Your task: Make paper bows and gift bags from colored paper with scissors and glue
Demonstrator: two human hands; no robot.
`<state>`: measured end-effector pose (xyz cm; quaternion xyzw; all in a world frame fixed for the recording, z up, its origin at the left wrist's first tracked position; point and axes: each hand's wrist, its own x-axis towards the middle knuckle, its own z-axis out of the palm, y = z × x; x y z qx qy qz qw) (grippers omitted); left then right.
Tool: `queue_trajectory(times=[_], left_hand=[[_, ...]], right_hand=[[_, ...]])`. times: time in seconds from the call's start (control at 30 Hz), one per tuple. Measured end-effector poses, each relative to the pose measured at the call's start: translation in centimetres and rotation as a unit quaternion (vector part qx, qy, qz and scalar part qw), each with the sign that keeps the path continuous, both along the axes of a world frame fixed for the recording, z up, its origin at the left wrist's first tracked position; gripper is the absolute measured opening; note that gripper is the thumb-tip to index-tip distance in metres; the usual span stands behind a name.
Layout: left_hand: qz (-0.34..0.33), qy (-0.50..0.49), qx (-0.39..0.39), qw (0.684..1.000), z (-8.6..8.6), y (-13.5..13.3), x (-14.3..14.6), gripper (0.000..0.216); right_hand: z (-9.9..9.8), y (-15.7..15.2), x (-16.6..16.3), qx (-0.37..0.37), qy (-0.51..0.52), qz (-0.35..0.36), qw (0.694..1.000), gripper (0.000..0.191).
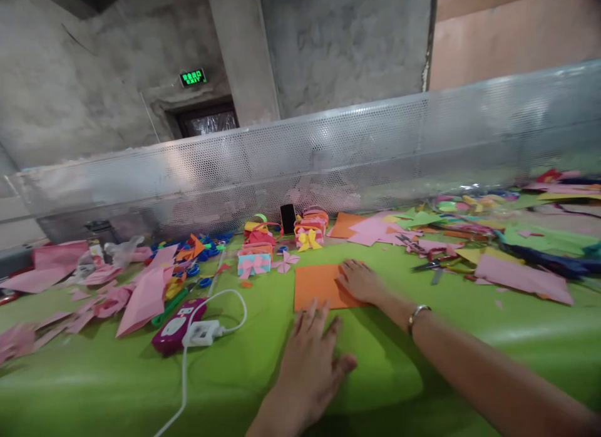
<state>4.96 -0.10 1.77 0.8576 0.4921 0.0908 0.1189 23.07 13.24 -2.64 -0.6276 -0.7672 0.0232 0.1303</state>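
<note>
A sheet of orange paper [313, 288] lies flat on the green table covering [370, 362] in front of me. My right hand [359, 280], with a bracelet at the wrist, rests on the sheet's right side, its fingers stretched out over the paper. Closer to me, my left hand [312, 355] has its fingers spread, the tips at the sheet's near edge; whether they press on it I cannot tell. Neither hand grasps anything. Behind the sheet stand small folded-paper baskets with bows, among them a blue one [253, 265] and one with a yellow bow [310, 236].
A purple power strip [178, 327] with a white plug [201, 334] and cord sits on the left. Pink paper [149, 293] and blue-handled scissors [205, 282] lie around it. A dark phone [288, 219] leans near the perforated metal screen [310, 168]. More paper [523, 277] and tools [434, 263] cover the right.
</note>
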Motion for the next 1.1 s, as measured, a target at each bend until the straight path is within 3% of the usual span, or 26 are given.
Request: queue_trajectory(times=[0.13,0.17,0.23,0.3,0.4,0.57,0.7,0.77,0.83,0.9,1.0,1.1], left_hand=[[-0.092,-0.148,-0.107,0.979,-0.9,-1.5,-1.6,0.067],[-0.079,-0.196,-0.127,0.969,-1.1,-1.8,-2.2,0.073],[0.021,-0.254,-0.073,0.964,-1.1,-2.2,-3.0,0.069],[0.085,-0.250,-0.018,0.964,-0.8,-1.9,-3.0,0.051],[0.071,-0.175,0.003,0.982,-0.1,0.0,-1.6,0.022],[0.067,-0.072,0.013,0.995,0.3,3.9,1.3,0.016],[0.006,-0.025,0.023,0.999,0.6,4.2,1.5,0.014],[-0.030,-0.037,-0.009,0.999,0.8,3.7,0.6,0.014],[-0.049,-0.088,-0.098,0.990,1.1,3.4,-0.8,0.026],[0.014,-0.182,-0.176,0.967,1.4,3.6,-2.2,0.047],[0.155,-0.243,-0.070,0.955,2.2,4.8,-3.3,0.045],[0.134,-0.130,0.009,0.982,3.3,6.8,-2.2,0.032]], right_hand=[[0.1,0.1,0.1,-0.004,0.000,0.005,1.000,0.048],[0.1,0.2,0.1,-0.005,0.000,0.006,1.000,0.048],[0.1,0.3,0.1,-0.006,0.002,0.007,1.000,0.047],[0.1,0.3,0.2,-0.007,0.002,0.005,1.000,0.046],[0.1,0.2,0.1,-0.005,-0.003,0.005,1.000,0.046],[0.3,0.0,0.1,0.002,-0.011,0.011,1.000,0.046],[0.5,-0.1,0.2,0.002,-0.003,0.014,1.000,0.045],[0.7,-0.1,0.2,-0.002,0.004,0.013,1.000,0.044],[0.8,-0.1,0.2,-0.007,0.011,0.013,1.000,0.044],[0.9,-0.1,0.2,-0.010,0.016,0.013,1.000,0.043],[0.9,-0.1,0.2,-0.008,0.023,0.013,1.000,0.042],[0.6,-0.2,0.1,-0.002,0.031,0.013,0.999,0.040]])
